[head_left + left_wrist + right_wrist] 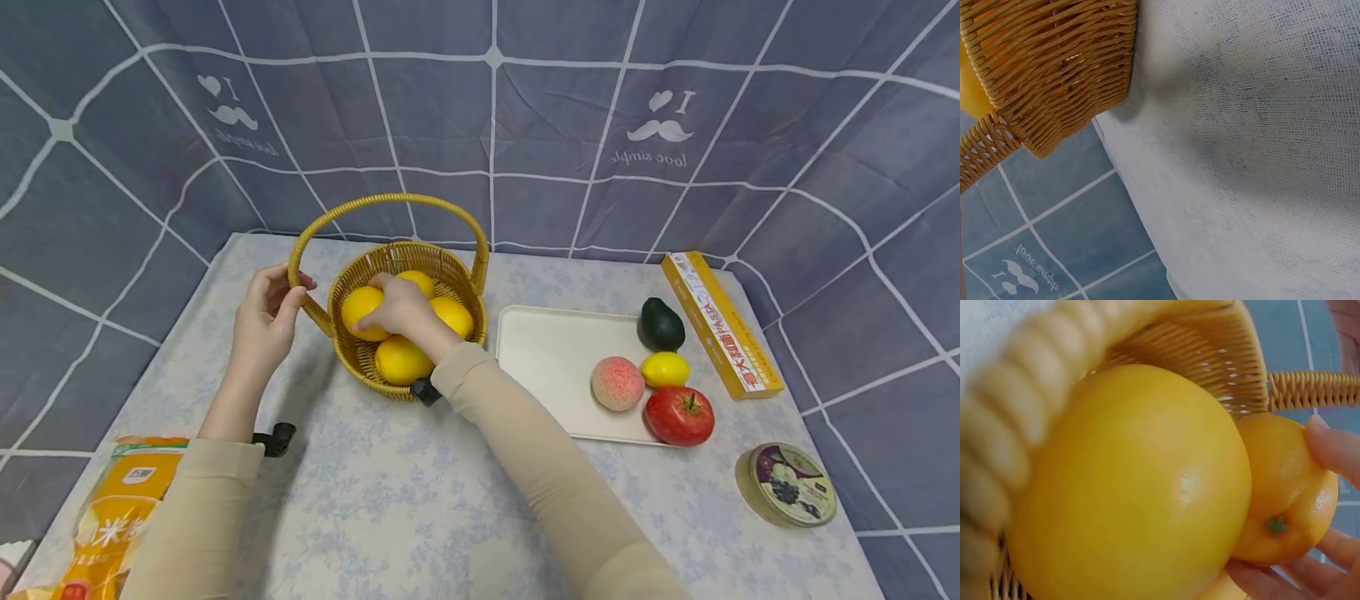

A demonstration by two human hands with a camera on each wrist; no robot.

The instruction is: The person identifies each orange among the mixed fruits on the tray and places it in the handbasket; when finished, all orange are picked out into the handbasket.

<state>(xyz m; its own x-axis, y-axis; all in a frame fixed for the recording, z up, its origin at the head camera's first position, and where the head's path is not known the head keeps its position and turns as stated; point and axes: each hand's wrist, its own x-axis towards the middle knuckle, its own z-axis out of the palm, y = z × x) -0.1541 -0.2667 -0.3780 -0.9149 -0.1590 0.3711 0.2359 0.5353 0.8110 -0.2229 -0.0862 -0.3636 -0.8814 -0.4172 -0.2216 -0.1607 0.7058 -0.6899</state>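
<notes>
A yellow wicker basket [345, 362] with a tall arched handle stands at the back left of the table, several oranges [403, 360] inside. My left hand [264, 321] holds the left side of the handle between thumb and fingers. Reaching into the basket from the right, my right hand [406, 310] grips the left-hand orange [1282, 487], thumb on one side and fingers on the other. In the right wrist view its green stem end shows, beside a nearer orange [1135, 481]. The left wrist view shows the basket's woven side [1066, 69], but not the left hand's grip.
Right of the basket lies a white tray [540, 367] with a peach [618, 383], a lemon [665, 369], a red apple [679, 416] and an avocado [661, 325]. Beyond are a pasta box [722, 325] and a round tin [787, 485]. An orange food bag [112, 517] lies front left.
</notes>
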